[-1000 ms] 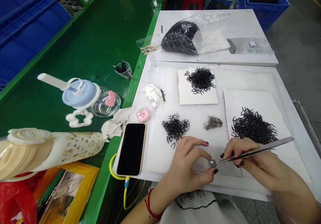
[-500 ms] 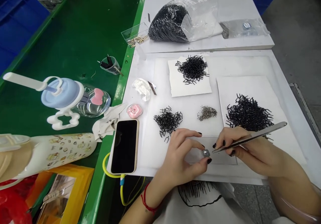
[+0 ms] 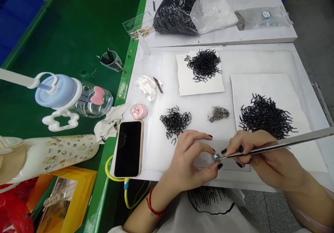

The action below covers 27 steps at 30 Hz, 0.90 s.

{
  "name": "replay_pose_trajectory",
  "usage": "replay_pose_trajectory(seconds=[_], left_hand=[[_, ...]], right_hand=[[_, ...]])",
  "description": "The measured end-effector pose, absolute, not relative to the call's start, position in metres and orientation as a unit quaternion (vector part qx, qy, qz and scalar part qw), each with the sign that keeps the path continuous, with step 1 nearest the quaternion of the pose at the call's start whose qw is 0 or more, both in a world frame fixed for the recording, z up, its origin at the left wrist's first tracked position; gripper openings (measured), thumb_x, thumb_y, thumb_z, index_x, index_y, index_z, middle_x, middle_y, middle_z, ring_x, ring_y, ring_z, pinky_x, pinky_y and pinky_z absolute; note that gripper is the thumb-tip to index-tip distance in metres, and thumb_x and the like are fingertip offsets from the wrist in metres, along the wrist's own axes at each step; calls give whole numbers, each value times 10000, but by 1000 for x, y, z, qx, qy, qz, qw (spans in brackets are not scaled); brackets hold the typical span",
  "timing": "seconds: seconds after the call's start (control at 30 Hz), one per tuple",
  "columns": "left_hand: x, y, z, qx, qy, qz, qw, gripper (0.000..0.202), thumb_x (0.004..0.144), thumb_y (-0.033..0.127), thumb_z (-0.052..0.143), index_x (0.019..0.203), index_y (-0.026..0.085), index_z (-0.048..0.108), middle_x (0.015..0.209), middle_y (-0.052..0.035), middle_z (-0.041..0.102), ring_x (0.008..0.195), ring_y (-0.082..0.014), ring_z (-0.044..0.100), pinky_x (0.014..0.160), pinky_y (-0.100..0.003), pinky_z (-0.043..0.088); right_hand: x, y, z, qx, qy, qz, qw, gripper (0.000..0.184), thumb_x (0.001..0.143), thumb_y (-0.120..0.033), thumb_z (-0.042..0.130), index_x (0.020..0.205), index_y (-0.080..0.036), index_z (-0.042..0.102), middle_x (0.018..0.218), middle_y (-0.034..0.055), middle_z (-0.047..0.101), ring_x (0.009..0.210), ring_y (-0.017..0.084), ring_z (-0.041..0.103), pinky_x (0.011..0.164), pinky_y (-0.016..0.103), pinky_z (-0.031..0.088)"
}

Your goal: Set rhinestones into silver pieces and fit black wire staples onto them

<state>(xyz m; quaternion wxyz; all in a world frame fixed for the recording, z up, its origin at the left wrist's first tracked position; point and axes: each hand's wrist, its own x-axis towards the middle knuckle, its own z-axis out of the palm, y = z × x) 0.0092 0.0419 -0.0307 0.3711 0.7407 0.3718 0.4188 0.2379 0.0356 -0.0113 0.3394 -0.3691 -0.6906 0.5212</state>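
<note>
Between the thumb and index finger of my left hand (image 3: 191, 160) is a small grey metal part (image 3: 216, 157), held just above the front of the white work mat. My right hand (image 3: 257, 153) pinches a pair of metal tweezers (image 3: 289, 141), whose tips meet the small part. Whether the tips hold anything is too small to tell. Under both hands lies a clear plastic sheet (image 3: 206, 160). Beyond them is a heap of tiny metallic pieces (image 3: 218, 114). Bent black pins lie in a left pile (image 3: 175, 122) and a larger right pile (image 3: 264, 116).
A third pin pile (image 3: 204, 64) lies on white paper farther back. Behind it sits a plastic bag of black pieces (image 3: 176, 13). At left are a phone (image 3: 129, 149), a pink case (image 3: 138, 111), crumpled tissue (image 3: 147, 86), a water bottle (image 3: 95, 99) and a small cup (image 3: 112, 60).
The tweezers have moved left, from a short gap to contact with the small part, and their rear end has swung outward. My left hand keeps its pinch. The camera view has shifted slightly.
</note>
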Motion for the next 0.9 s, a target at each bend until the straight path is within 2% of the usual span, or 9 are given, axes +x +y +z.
replay_pose_trajectory(seconds=[0.27,0.4,0.63,0.73,0.9], left_hand=[[9,41,-33,742,369,424,366,176,799,201,722,925,204,599,1108,-87,654,983,-244,597,879,-425,449],[9,40,-33,738,371,429,367,168,803,200,721,923,196,605,1102,-84,654,974,-237,596,876,-418,453],[9,39,-34,735,367,433,371,173,807,199,738,923,188,609,1110,-87,646,1001,-238,584,894,-415,453],[9,39,-34,735,366,434,372,168,813,196,735,919,187,606,1113,-89,641,999,-235,576,900,-415,454],[10,39,-33,733,371,433,371,150,824,201,724,914,192,604,1113,-89,648,989,-234,588,900,-418,461]], right_hand=[[239,34,-16,-360,-671,547,347,183,981,-119,501,1037,-283,561,986,26,656,698,151,554,657,298,473],[241,32,-19,-347,-660,567,349,156,1009,-154,485,1086,-272,554,1027,29,640,734,135,575,639,278,463],[238,35,-12,-344,-655,570,357,55,1034,-252,482,1057,-268,529,1010,19,643,761,128,593,656,271,479],[246,38,-5,-353,-670,551,350,57,1020,-230,494,1041,-260,537,969,27,651,751,142,589,659,288,475],[253,36,8,-384,-743,468,285,185,979,-131,454,1053,-281,532,905,38,645,810,189,620,664,318,479]])
